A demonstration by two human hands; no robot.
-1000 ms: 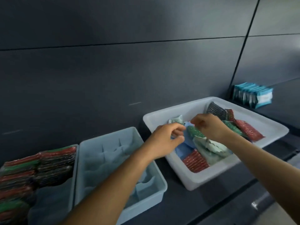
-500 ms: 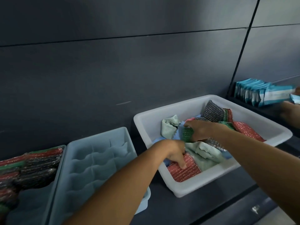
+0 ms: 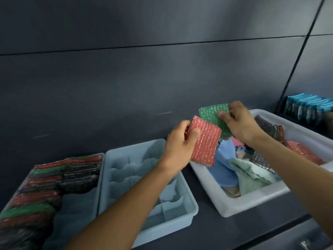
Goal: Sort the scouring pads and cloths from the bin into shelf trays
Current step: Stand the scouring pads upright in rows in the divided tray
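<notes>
1. The left hand [image 3: 177, 141] grips a red pad [image 3: 205, 141]; the right hand [image 3: 239, 123] pinches a green pad [image 3: 212, 117], both above the white bin [image 3: 234, 206].
2. Next, likely: carry both leftward to the pad tray [image 3: 79, 201].

Pinched upright by left edge: red scouring pad [image 3: 207, 141], overlapping green scouring pad [image 3: 209, 114] gripped at right edge; below both grips, cloths [image 3: 223, 159] in white bin [image 3: 239, 208].

1. The red pad [image 3: 205, 145] in the left fingers [image 3: 195, 132] has rows of silvery glitter.
2. The green pad [image 3: 210, 115] in the right fingers [image 3: 222, 115] has silver flecks.
3. The bin [image 3: 239, 204] below the right fingers is white and holds a blue cloth [image 3: 225, 166] and a mint cloth [image 3: 252, 179].
4. The tray [image 3: 171, 224] below the left fingers is pale blue.
5. The wall [image 3: 126, 78] is dark grey.
</notes>
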